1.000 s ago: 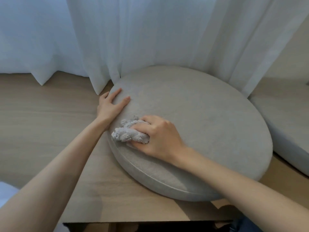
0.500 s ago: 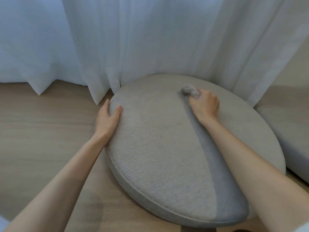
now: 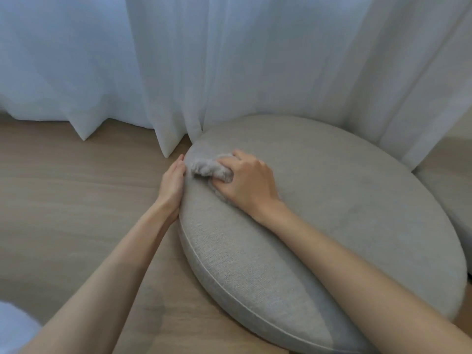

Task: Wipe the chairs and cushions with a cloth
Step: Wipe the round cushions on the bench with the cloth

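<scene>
Looking down over two bare forearms. Flat on a pale wooden surface point(image 3: 76, 205): a round grey-beige cushion point(image 3: 344, 205) with a lighter piped seam along its side; far rim touching a sheer white curtain point(image 3: 229, 62), hanging in folds across the whole back of the view and down to the wood.

Right hand point(image 3: 247, 183): reaches in from the lower right across the cushion's top; fingers and thumb curled tight round a bunched, fluffy grey cloth point(image 3: 208, 169); clamped on it, knuckles up; presses it onto the fabric. Cloth: sits on the cushion's upper face at the far-left part, close to the rim, half covered by the gripping fingers, with its loose end sticking out to the left.

Left hand point(image 3: 172, 186): comes in from the lower left; fingers straight and together, pointing away from the camera; palm laid against the cushion's left side, touching it; holds nothing. Fingertips just beside the cloth; cannot tell whether touching it.

Beneath the right forearm, a darker band across the cushion's weave, running toward the near rim.

At the right edge, part of a second cushion point(image 3: 450, 200) of like fabric, just beside the first, mostly cut off by the frame. In the bottom-left corner, a blurred white shape point(image 3: 12, 328); too unclear to name.
</scene>
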A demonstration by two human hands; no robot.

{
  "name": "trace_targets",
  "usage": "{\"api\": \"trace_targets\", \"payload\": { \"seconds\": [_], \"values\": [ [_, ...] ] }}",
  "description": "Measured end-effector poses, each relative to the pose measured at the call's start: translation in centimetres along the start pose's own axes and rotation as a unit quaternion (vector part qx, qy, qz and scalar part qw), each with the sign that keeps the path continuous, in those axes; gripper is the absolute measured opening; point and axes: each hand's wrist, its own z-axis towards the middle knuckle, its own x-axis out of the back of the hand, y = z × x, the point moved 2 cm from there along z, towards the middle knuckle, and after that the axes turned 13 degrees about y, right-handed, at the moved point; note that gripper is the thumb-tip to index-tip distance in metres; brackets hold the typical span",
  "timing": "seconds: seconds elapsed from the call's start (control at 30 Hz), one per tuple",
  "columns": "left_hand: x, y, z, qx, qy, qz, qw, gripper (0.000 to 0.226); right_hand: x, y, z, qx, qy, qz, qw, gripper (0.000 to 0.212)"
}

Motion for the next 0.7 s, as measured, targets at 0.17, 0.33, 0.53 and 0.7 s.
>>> {"api": "trace_targets", "payload": {
  "seconds": [0.17, 0.33, 0.53, 0.7],
  "values": [
    [-0.1, -0.1, -0.3, -0.076, 0.017, 0.100, 0.992, 0.051, -3.9, 3.8, 5.9, -0.068, 0.030, -0.047, 0.996, 0.028],
    [-0.3, 0.1, -0.3, -0.126, 0.038, 0.148, 0.980, 0.063, -3.5, 11.0, 10.3, -0.133, 0.066, -0.136, 0.980, 0.030],
    [-0.7, 0.0, -0.1, -0.154, 0.069, 0.173, 0.970, 0.061, 1.8, 22.6, 10.2, -0.265, 0.132, -0.247, 0.923, 0.035],
    [-0.7, -0.3, -0.1, -0.159, 0.089, 0.184, 0.966, 0.058, 0.3, 22.7, 12.5, -0.328, 0.148, -0.200, 0.911, 0.035]
  ]
}}
